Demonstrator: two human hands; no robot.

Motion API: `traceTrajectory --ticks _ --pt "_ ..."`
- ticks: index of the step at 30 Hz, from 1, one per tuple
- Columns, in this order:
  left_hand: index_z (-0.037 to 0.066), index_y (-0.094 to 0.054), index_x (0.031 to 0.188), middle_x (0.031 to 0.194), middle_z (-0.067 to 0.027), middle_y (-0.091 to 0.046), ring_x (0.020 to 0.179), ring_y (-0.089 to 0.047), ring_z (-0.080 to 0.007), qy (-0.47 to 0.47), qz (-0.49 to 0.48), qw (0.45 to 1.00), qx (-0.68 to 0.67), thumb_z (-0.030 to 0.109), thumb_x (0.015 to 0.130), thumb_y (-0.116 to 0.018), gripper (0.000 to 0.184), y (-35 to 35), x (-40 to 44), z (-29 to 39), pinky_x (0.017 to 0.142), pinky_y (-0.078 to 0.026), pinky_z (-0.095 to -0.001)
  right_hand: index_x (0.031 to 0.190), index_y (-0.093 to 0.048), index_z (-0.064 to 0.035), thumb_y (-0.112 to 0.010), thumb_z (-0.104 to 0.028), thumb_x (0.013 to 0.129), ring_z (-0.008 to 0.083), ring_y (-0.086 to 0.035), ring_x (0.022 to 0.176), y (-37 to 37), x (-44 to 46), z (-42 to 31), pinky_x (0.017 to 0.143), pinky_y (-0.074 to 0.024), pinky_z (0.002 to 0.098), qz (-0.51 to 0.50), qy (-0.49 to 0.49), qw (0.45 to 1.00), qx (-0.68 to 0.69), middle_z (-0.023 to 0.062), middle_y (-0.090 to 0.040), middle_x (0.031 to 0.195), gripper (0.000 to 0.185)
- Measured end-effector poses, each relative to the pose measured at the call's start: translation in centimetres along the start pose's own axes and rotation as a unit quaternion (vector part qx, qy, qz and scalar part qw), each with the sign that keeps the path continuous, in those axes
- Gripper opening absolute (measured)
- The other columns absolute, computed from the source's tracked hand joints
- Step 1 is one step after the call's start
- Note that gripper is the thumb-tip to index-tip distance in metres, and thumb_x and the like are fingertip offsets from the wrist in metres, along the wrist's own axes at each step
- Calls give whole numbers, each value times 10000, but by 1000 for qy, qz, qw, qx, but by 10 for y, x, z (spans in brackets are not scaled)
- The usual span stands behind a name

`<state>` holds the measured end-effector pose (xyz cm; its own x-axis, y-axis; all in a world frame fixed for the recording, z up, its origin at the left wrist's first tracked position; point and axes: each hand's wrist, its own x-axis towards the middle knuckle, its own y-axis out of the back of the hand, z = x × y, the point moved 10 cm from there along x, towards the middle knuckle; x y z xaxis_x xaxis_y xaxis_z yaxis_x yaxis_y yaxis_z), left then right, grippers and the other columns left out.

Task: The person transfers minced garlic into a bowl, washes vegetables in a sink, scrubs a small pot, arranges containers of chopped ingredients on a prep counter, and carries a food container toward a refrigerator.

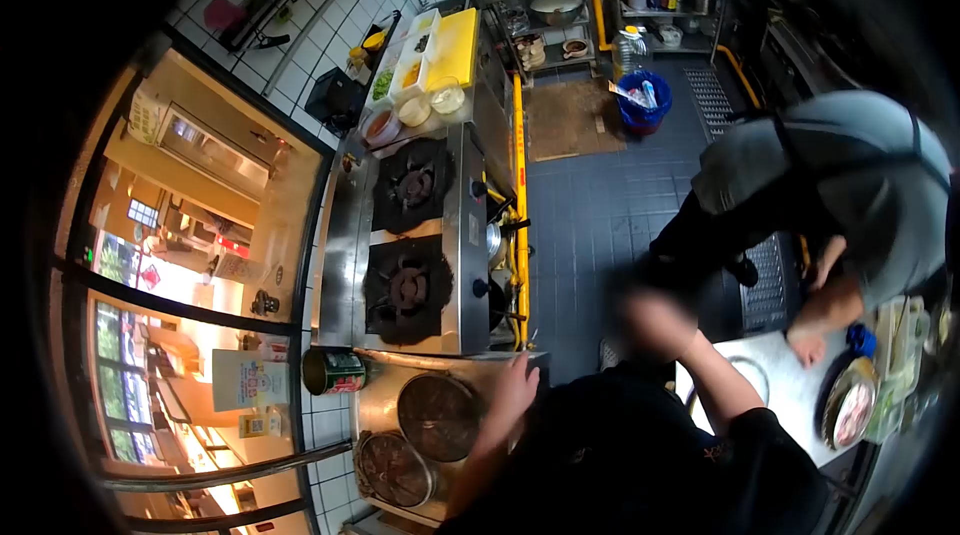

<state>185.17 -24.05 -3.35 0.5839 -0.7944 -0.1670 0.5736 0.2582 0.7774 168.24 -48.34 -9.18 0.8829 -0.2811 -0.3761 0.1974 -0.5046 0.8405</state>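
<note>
Past black shirt (620,455), hold left hand (513,390) unclenched over the counter (378,407), just beside the larger round pot (438,417) standing to its left, and extend right hand (660,325), too blurred to tell whether released or clenched.

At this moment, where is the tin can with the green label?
In the head view, the tin can is in the lower left, by the near end of the stove, left of the person's left hand.
</note>
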Motion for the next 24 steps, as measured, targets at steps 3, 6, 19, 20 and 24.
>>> traceTrajectory --ticks 3,6,19,20,24 --pt "-8 -584 1288 1223 -244 -618 1108 -599 -439 25 -26 999 3 201 920 -641 427 4 68 15 938 -506 -471 1506 -428 -98 -687 -369 908 418 -403 1404 54 29 26 1172 -314 516 39 5 999 24 250 -379 1547 705" --pt "-26 -580 1280 1202 -239 -625 1117 -597 -431 19 -26 999 22 218 914 -644 445 4 135 20 952 -493 -471 1511 -419 -109 -681 -368 913 434 -418 1386 100 60 39 1164 -330 516 45 -23 999 16 254 -383 1540 703" --pt "-20 -577 1261 1207 -239 -627 1094 -623 -410 -34 -46 997 49 231 929 -631 419 41 539 -23 946 -512 -479 1441 -496 -53 -704 -393 875 424 -455 1363 238 282 215 1118 -411 456 39 -179 981 64 277 -457 1476 693" --pt "-9 -579 1234 1182 -234 -630 1075 -627 -407 -64 -38 995 64 225 916 -643 400 51 579 -5 914 -521 -487 1475 -462 -63 -729 -371 867 419 -426 1390 254 295 225 1135 -397 442 18 -199 976 81 271 -419 1512 731" --pt "-20 -558 1227 1170 -235 -623 1055 -633 -410 -144 -71 984 77 203 917 -641 392 73 727 65 913 -527 -475 1484 -442 -75 -744 -355 882 436 -454 1360 324 359 255 1126 -411 460 79 -197 971 108 290 -413 1504 729"
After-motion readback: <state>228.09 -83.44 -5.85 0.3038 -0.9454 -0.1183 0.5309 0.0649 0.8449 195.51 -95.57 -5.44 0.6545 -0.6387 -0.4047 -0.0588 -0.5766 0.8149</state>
